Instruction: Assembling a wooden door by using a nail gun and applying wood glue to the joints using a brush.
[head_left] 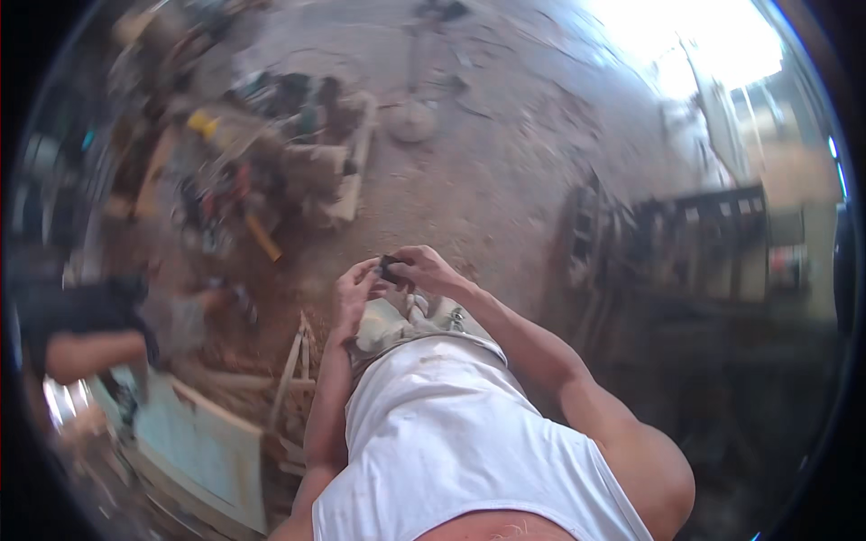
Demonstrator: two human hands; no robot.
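Black or nearly so, a small piece (390, 267) sits just beyond the white vest (442, 406), seemingly pinched in the curled fingers of the right hand (426, 270). The left hand (354, 287) meets it from the left, fingertips drawn narrow — whether they grip or only touch, I cannot tell. The step in hand looks like close two-handed fingering of this piece; the next move calls for a steady pinch and small, matched adjustments. Near left stands a pale panel (203, 442); far left — blurred clutter (216, 203).
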